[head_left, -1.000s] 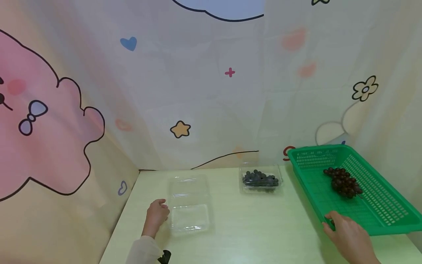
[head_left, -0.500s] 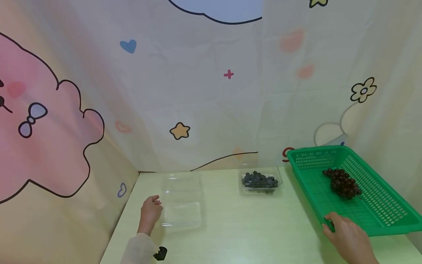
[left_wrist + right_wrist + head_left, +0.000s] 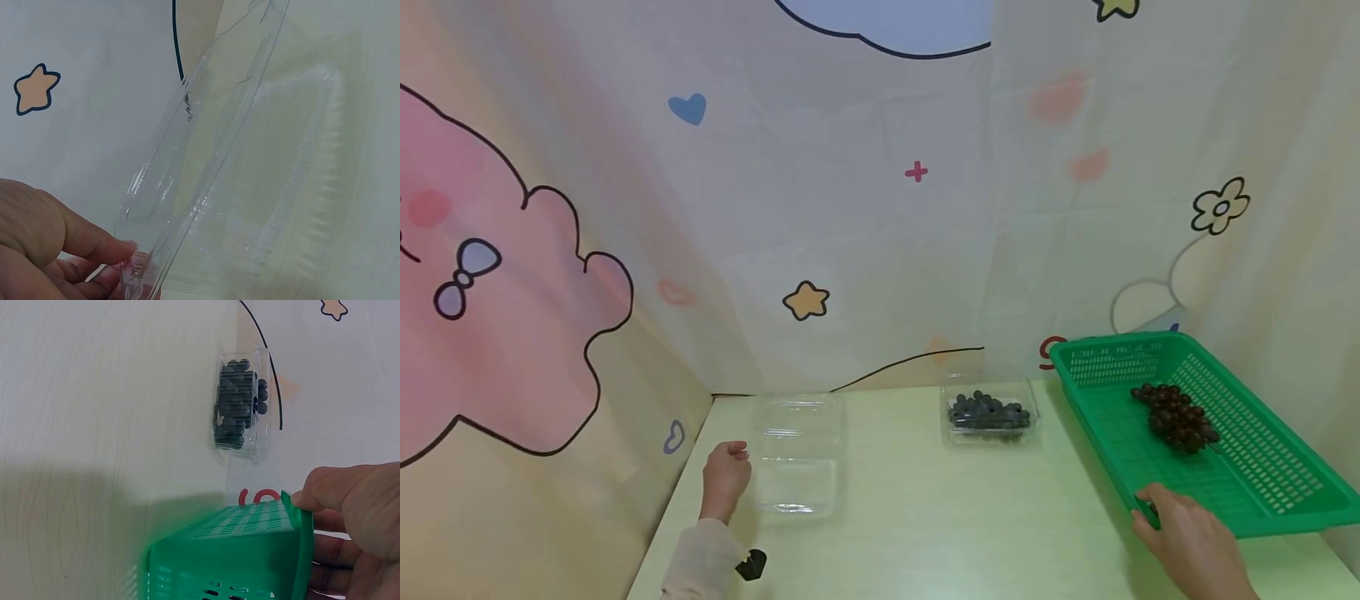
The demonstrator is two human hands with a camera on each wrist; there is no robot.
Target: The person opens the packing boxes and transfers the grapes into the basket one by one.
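A clear, open plastic container (image 3: 796, 483) lies on the left of the table. My left hand (image 3: 726, 478) is at its left side; in the left wrist view the thumb and fingers of that hand (image 3: 69, 250) pinch the container's edge (image 3: 187, 212). On the right stands a green basket (image 3: 1097, 433) with a bunch of dark red grapes (image 3: 1176, 419) inside. My right hand (image 3: 1197, 537) grips the basket's near left rim, and in the right wrist view its thumb lies over the green rim (image 3: 304, 550).
A clear box of dark blue grapes or berries (image 3: 988, 413) stands at the back of the table (image 3: 940, 517), left of the basket. A printed curtain (image 3: 880, 233) hangs behind the table and along its left side. A black object (image 3: 752, 565) is by the left sleeve.
My left hand and the clear container have moved left across the table. The right hand stays on the basket's rim. The head view has shifted slightly.
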